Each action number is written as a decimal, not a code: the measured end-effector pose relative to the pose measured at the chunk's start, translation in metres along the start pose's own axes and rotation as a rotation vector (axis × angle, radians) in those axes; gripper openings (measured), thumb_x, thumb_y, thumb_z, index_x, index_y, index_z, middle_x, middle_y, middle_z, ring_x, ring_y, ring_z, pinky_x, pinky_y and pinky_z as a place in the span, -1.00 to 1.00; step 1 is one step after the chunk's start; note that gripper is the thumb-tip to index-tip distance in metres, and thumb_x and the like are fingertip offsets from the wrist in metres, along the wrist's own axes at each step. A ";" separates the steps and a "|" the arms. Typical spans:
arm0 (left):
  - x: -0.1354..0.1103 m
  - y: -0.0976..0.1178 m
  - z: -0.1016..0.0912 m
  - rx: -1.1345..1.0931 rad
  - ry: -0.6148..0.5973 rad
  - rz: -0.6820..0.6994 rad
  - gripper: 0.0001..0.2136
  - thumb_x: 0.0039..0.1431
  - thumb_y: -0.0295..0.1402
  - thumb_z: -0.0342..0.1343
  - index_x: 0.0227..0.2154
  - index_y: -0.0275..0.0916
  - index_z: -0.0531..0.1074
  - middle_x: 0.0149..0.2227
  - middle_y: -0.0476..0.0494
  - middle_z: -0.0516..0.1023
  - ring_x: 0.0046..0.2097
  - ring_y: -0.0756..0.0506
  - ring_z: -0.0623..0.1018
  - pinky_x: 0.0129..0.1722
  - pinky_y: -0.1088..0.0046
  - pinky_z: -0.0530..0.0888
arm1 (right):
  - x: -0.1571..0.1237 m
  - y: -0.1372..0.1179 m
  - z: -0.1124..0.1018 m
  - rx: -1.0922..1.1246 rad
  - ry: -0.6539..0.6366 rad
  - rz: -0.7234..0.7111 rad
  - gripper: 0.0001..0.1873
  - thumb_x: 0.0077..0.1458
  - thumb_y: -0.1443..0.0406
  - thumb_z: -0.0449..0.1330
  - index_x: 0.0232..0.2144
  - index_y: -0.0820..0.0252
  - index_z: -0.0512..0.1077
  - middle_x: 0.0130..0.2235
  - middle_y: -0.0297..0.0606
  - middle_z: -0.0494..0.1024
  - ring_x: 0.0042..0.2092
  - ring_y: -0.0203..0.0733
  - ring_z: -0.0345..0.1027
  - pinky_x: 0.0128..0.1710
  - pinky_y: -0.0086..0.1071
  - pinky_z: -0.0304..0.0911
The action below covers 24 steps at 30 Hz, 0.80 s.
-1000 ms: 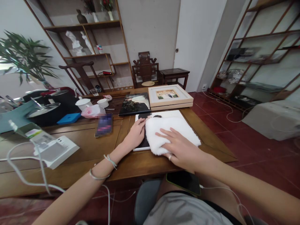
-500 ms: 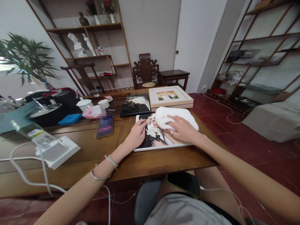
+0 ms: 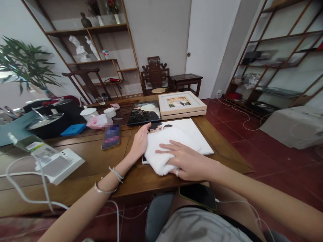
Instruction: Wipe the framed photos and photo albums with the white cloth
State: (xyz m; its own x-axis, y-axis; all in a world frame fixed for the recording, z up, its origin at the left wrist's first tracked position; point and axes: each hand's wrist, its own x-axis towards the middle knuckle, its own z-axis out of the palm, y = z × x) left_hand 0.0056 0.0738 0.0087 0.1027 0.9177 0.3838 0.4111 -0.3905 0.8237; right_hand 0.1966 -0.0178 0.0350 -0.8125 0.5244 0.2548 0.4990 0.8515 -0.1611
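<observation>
A photo panel [image 3: 202, 139] with a picture of two people lies flat on the wooden table in front of me. Over its left and near part is spread a fluffy white cloth [image 3: 158, 144], which hides most of the picture and hangs past the near edge. My right hand [image 3: 183, 159] grips the cloth, fingers spread on top and some of it bunched under the palm. Along the panel's left edge rests my left hand [image 3: 140, 143], fingers stretched out and touching the side, holding nothing.
Behind the panel lie a dark photo album [image 3: 145, 113] and stacked light wood picture frames [image 3: 183, 104]. To the left are a phone [image 3: 111, 136], a pink and white bag [image 3: 99, 121], a white teapot [image 3: 88, 112] and an open box with cables [image 3: 65, 164]. Another phone [image 3: 198, 195] lies on my lap.
My right hand has swept the cloth from the panel's far right toward its near left, covering the faces partly. My left hand has shifted off the picture to the left edge.
</observation>
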 end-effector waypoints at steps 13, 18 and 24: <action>-0.006 -0.004 0.005 0.402 -0.236 0.216 -0.72 0.18 -0.36 -0.01 -0.09 -0.28 0.44 0.07 -0.32 0.39 0.15 -0.22 0.37 0.18 0.16 0.24 | -0.056 0.072 -0.020 -0.197 0.130 0.561 -0.69 0.16 0.33 -0.02 -0.15 0.21 0.47 -0.12 -0.08 0.54 -0.13 0.02 0.40 -0.19 -0.23 0.27; -0.003 0.000 0.004 0.277 -0.094 0.202 -0.72 0.23 -0.34 -0.08 -0.08 -0.28 0.40 0.03 -0.31 0.43 0.12 -0.19 0.38 0.17 0.18 0.23 | 0.005 0.084 -0.017 -0.137 0.135 0.478 -0.71 0.15 0.35 -0.01 -0.24 0.20 0.51 -0.18 -0.16 0.58 -0.19 -0.03 0.41 -0.20 -0.29 0.20; 0.008 0.005 0.000 -0.258 0.097 -0.263 -0.72 0.29 -0.30 -0.19 -0.07 -0.25 0.34 0.00 -0.24 0.44 0.07 -0.14 0.42 0.08 0.28 0.32 | 0.059 0.040 0.005 -0.102 0.092 0.259 -0.74 0.15 0.34 0.05 -0.19 0.23 0.50 -0.07 -0.05 0.53 0.06 0.05 0.27 0.04 -0.07 0.09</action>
State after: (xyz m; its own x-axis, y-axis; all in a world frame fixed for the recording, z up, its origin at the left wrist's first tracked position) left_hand 0.0083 0.0793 0.0161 -0.0672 0.9826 0.1731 0.1688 -0.1598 0.9726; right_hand 0.1670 0.0474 0.0389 -0.6254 0.7186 0.3043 0.7180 0.6826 -0.1364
